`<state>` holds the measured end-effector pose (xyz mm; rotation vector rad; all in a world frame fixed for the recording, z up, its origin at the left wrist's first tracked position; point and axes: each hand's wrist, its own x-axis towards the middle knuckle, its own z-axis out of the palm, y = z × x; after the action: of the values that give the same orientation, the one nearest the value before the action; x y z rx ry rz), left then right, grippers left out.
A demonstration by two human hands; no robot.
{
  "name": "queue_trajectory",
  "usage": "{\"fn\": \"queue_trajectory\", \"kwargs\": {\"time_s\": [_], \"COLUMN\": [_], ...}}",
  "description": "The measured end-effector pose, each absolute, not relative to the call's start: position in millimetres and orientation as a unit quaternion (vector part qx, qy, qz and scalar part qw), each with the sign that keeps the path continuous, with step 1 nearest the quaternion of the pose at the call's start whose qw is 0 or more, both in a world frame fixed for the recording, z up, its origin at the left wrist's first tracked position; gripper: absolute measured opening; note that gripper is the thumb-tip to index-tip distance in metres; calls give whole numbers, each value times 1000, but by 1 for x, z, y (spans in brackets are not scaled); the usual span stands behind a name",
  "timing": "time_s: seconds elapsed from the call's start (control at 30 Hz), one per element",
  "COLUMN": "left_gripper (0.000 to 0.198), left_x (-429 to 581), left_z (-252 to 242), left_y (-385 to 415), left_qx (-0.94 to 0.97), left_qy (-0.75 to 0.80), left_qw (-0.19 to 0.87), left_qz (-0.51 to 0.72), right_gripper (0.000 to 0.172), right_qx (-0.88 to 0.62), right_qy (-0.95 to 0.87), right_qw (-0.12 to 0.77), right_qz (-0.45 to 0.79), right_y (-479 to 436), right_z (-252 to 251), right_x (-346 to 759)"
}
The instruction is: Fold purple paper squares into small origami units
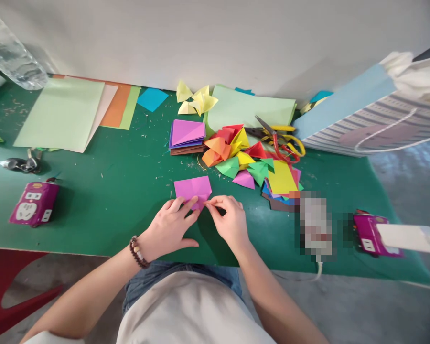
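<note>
- A pink folded paper square [192, 188] is lying on the green tabletop [129, 212], its lower point reaching in between both hands.
- The left hand [170, 228] is pressing on the paper, its fingers [187, 205] stretching out fairly straight, and a brown beaded bracelet [138, 252] is circling the wrist.
- The right hand [229, 222] is closing narrowly on the paper's lower edge, its fingers [210, 203] pinching there.
- Both forearms are angling inward from the body, with the elbows low and wide.
- A slipping pinch could be skewing the crease or tearing the thin paper.
- Loose folded paper pieces [232, 155] and red-and-yellow-handled scissors [288, 143] are lying nearby, so a wide elbow or hand movement could be knocking them.
</note>
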<state>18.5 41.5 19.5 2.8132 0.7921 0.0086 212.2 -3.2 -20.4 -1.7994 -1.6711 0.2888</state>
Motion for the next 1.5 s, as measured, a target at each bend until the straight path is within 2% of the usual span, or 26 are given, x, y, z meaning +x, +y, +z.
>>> {"fn": "queue_trajectory", "kwargs": {"time_s": [0.27, 0.43, 0.57, 0.83, 1.1, 1.3, 1.4, 1.5], "left_gripper": [85, 77, 78, 76, 75, 68, 56, 34], "left_x": [19, 18, 18, 18, 18, 16, 15, 17], "left_z": [21, 22, 20, 17, 14, 16, 16, 18], "left_y": [41, 41, 40, 37, 38, 37, 42, 55], "left_qx": [956, 956, 955, 953, 950, 946, 945, 953], "left_qy": [272, 272, 276, 281, 286, 295, 292, 267], "left_qw": [110, 112, 109, 110, 118, 128, 137, 134], "left_qz": [1, 2, 4, 23, 38, 41, 48, 49], "right_gripper": [20, 16, 13, 22, 26, 20, 14, 31], "right_qx": [-707, -724, -693, -613, -585, -562, -576, -597], "right_qy": [-609, -583, -614, -746, -773, -772, -744, -736], "right_qw": [347, 355, 370, 261, 241, 272, 312, 312], "right_qz": [100, 98, 77, 23, 45, 121, 130, 74], "right_y": [6, 16, 21, 25, 14, -9, -10, 0], "right_z": [-24, -25, -21, -22, -22, -19, -16, -16], "right_x": [220, 232, 240, 242, 232, 219, 232, 256]}}
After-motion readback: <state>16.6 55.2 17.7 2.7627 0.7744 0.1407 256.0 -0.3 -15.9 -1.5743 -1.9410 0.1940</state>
